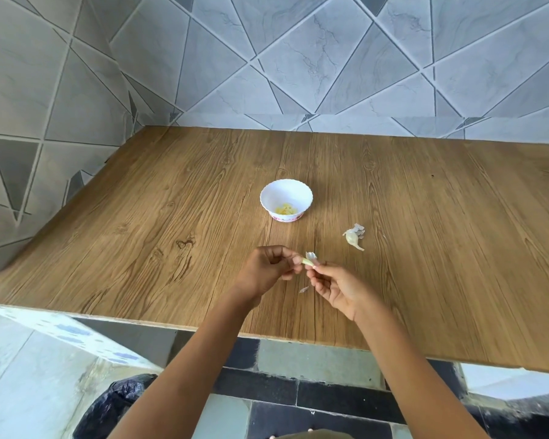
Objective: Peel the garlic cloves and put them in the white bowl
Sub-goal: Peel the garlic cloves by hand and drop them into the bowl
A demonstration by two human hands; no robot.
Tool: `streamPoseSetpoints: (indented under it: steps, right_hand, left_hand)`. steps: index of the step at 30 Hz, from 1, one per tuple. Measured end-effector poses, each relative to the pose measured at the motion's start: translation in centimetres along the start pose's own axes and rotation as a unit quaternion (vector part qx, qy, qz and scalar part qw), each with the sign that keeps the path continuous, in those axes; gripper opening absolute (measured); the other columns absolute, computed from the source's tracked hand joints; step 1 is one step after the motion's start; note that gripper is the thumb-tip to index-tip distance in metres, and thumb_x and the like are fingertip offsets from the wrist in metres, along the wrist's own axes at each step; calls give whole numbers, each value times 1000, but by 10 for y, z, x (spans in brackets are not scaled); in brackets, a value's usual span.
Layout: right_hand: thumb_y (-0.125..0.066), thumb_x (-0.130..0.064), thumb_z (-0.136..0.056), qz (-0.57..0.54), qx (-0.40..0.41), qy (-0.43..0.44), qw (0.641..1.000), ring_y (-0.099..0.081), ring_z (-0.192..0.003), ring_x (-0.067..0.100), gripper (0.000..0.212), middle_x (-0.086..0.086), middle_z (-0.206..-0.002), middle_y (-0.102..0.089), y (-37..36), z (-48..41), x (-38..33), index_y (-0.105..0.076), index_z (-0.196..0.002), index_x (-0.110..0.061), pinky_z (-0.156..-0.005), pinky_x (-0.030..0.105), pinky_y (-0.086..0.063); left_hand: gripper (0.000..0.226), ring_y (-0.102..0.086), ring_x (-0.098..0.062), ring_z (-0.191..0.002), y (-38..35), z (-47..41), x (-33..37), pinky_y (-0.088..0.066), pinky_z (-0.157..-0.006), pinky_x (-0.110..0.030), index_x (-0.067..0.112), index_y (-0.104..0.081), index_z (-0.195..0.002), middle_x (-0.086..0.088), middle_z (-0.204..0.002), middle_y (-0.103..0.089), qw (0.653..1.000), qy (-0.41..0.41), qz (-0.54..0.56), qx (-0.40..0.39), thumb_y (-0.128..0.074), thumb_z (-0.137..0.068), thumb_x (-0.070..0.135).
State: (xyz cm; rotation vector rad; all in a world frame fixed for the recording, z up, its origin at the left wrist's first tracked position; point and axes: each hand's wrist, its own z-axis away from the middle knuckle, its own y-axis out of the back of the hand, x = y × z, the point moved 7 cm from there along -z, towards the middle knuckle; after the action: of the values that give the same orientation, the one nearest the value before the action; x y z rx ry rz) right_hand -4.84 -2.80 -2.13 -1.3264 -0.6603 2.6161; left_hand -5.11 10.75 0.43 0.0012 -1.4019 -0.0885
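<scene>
Above the near part of the wooden table (172, 217), both hands meet on one garlic clove (308, 262). My left hand (267, 270) pinches its left end with curled fingers. My right hand (333, 285) pinches its right end, where a flap of papery skin (311, 255) sticks up. The white bowl (286, 194) stands further back at mid-table, with several pale yellow peeled cloves (286, 210) in its bottom. An unpeeled clove (353, 239) lies to the right of the bowl, loose skin beside it.
A small scrap of skin (304, 290) lies on the table between my wrists. Tiled walls close the table at the back and left. A dark plastic bag (115, 407) sits on the floor below the table's near edge.
</scene>
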Motion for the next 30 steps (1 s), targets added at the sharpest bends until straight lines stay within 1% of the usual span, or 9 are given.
streamPoseSetpoints:
  steps: [4,7,10,11,14,17,22,26,30]
  right_hand:
    - [-66,-5,-84,167,86,105,976,-54,-48,6,5,5,-63,-63,9,1,-7,-66,-80,-1,-45,15,-43]
    - [-77,-15,-75,322,160,234,903,-55,-51,11,14,2,-59,-65,17,5,-21,-68,-69,-9,-47,25,-43]
    - [-69,-9,-83,415,144,295,848,-62,-65,11,3,0,-73,-69,10,7,-25,-72,-83,-10,-62,30,-53]
    - [-63,-2,-86,428,133,303,841,-64,-72,11,14,1,-81,-70,6,7,-25,-72,-92,-10,-67,30,-56]
    - [-58,-1,-90,361,75,269,890,-65,-79,10,23,-1,-89,-68,-2,8,-21,-67,-107,-12,-70,20,-54]
    - [-66,-11,-86,252,43,219,942,-63,-65,4,10,2,-77,-68,-8,8,-17,-68,-95,-10,-61,14,-51]
    - [-62,-6,-86,151,-12,166,974,-61,-64,8,8,4,-74,-69,-6,5,-9,-69,-87,-10,-62,16,-51]
    - [-67,-4,-83,207,34,267,941,-63,-66,5,15,-2,-75,-70,-4,10,-17,-69,-87,-18,-65,15,-51]
    - [-70,1,-80,266,83,350,894,-65,-71,7,22,-3,-82,-70,2,14,-24,-68,-87,-20,-67,17,-52]
  left_hand:
    - [18,-63,-7,-68,1,2,-5,-51,-61,-17,-7,-66,-98,-5,-75,-68,999,14,42,21,-62,-88,8]
    - [15,-62,-9,-65,7,5,-6,-50,-58,-17,-5,-67,-97,-6,-74,-67,997,13,64,41,-65,-86,4]
    - [11,-62,-11,-66,12,6,-8,-51,-58,-17,-2,-68,-94,-4,-71,-68,995,23,76,57,-65,-84,1]
    - [10,-63,-11,-66,12,6,-9,-51,-59,-17,0,-68,-94,-3,-71,-69,995,27,80,59,-65,-84,1]
    - [8,-64,-10,-69,11,6,-9,-52,-61,-17,4,-69,-92,-2,-73,-70,995,33,77,61,-66,-84,4]
    - [6,-64,-8,-70,9,7,-6,-52,-63,-17,5,-69,-91,-4,-77,-70,997,30,51,54,-66,-86,8]
    - [9,-66,-8,-69,3,7,-5,-51,-61,-17,4,-67,-89,-3,-74,-71,995,53,85,14,-61,-89,10]
    - [8,-67,-9,-67,-1,8,-11,-52,-59,-17,5,-67,-89,-4,-72,-71,979,101,175,27,-60,-89,9]
    - [5,-63,-11,-68,7,8,-11,-50,-57,-17,6,-66,-86,-3,-72,-68,988,58,104,93,-62,-89,9]
